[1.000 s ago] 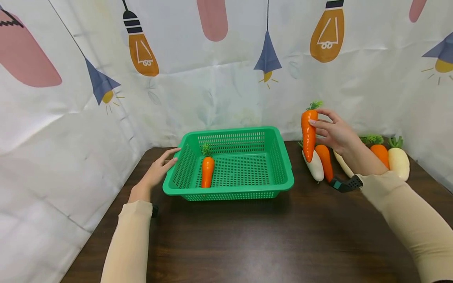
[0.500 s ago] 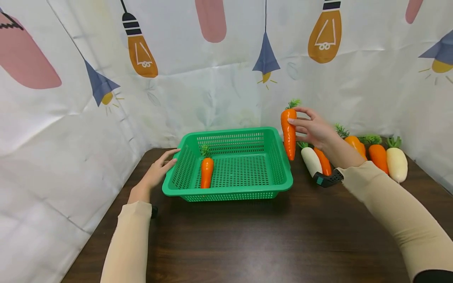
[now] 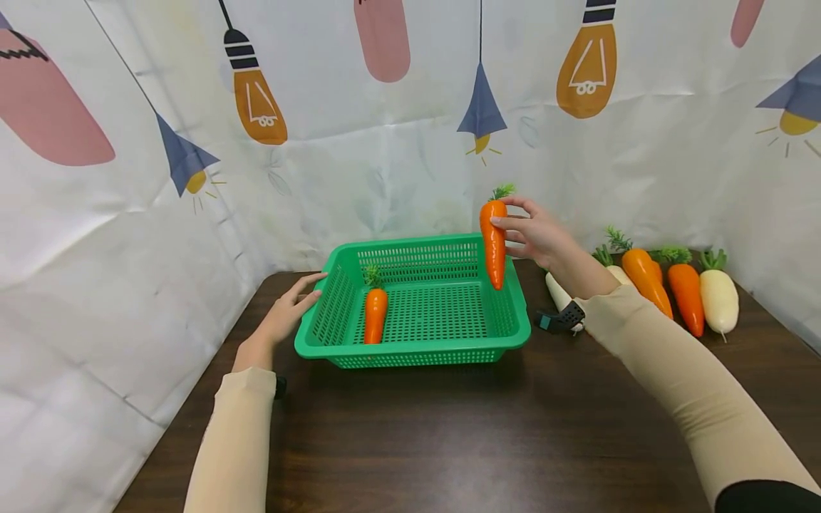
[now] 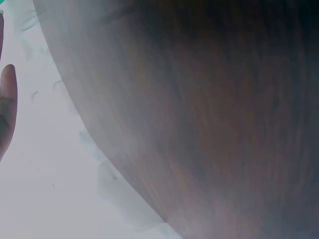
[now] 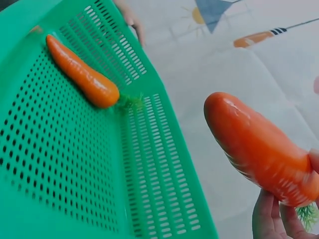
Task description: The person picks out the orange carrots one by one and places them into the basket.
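A carrot with a green leafy top hangs tip down over the right end of the green basket. My right hand pinches it near the top between thumb and fingers. In the right wrist view the held carrot appears close up, beside the basket wall. Another carrot lies inside the basket at its left side, leaves toward the back. My left hand rests at the basket's left rim with fingers extended. Only part of that hand shows at the edge of the left wrist view.
On the right of the dark wooden table lie several more vegetables, among them a carrot and a white radish. My right forearm partly covers others. A printed curtain hangs behind and along the left side.
My right hand has carried the carrot leftward from above the vegetables on the right to over the basket's right end. The left hand stays at the rim.
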A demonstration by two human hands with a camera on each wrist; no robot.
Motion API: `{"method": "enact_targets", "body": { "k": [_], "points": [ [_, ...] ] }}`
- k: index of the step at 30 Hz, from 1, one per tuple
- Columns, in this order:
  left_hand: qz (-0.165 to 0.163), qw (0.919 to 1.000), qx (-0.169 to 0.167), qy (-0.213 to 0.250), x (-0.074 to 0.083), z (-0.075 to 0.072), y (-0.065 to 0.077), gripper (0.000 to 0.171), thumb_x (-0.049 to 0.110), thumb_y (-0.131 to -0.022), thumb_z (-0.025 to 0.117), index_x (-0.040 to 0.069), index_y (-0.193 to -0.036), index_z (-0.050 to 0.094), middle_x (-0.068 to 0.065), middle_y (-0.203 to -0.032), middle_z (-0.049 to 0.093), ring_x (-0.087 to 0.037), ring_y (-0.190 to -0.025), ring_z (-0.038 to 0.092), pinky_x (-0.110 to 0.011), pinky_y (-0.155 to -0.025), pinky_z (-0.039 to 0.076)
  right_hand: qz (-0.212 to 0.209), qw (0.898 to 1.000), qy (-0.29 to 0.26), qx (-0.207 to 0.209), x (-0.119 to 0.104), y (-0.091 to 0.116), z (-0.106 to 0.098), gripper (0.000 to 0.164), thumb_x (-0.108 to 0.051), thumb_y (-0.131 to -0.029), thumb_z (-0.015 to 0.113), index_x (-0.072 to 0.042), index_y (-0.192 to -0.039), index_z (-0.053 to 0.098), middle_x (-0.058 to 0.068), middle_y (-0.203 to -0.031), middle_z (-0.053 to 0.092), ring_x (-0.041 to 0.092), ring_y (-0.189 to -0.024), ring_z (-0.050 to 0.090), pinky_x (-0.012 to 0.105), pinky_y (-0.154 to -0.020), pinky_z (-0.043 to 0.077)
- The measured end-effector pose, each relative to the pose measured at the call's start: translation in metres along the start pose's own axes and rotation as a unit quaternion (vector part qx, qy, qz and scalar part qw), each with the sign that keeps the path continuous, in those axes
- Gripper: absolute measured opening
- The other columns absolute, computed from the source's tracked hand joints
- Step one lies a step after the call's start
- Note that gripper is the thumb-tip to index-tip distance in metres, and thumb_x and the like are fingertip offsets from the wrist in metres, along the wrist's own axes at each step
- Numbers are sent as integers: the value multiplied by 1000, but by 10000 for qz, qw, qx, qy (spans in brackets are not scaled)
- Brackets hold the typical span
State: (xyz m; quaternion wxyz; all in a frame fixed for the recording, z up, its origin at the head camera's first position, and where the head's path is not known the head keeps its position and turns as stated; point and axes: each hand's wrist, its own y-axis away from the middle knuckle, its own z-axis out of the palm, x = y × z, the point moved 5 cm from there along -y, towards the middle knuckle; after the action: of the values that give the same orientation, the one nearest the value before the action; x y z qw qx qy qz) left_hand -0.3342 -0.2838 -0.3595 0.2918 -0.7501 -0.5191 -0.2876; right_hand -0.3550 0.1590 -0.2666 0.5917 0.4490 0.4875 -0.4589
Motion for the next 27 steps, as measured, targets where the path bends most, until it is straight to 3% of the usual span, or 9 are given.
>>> {"method": "enact_targets", "body": {
  "k": [4,9,13,20,27],
  "points": [
    [-29,10000,-12,-37,0,-1,0,57,41,-112,43,19,-163,31,-25,-165,22,-54,-139,37,-76,-104,32,-12,10000,75,57,2,-9,12,53,-14,-104,63,-19,-150,38,9,-132,49,19,-97,63,30,-78,55],
    [-16,10000,-57,-26,-1,0,2,57,39,-112,42,18,-163,29,-24,-166,20,-54,-140,36,-76,-106,30,-6,9997,227,-7,7,-18,31,53,-14,-104,63,-18,-151,39,14,-143,46,29,-114,56,39,-91,49],
    [34,9999,-81,102,1,2,2,56,37,-112,41,17,-164,29,-22,-167,17,-54,-143,32,-76,-107,27,39,9991,368,-208,11,-22,45,54,-14,-104,63,-16,-152,39,17,-148,41,37,-123,51,42,-91,49],
    [21,9998,-178,123,4,2,1,57,34,-113,40,17,-165,24,-22,-168,13,-55,-144,26,-78,-108,23,29,9967,566,-577,16,-24,71,55,-11,-103,62,-14,-152,37,22,-145,47,38,-120,56,43,-88,52],
    [-23,9997,-249,78,3,2,1,58,33,-113,39,17,-166,21,-23,-168,12,-57,-144,25,-78,-106,25,108,9957,613,-684,26,-32,91,54,-9,-102,64,-15,-150,40,19,-146,49,37,-119,60,52,-98,51]
  ]
}}
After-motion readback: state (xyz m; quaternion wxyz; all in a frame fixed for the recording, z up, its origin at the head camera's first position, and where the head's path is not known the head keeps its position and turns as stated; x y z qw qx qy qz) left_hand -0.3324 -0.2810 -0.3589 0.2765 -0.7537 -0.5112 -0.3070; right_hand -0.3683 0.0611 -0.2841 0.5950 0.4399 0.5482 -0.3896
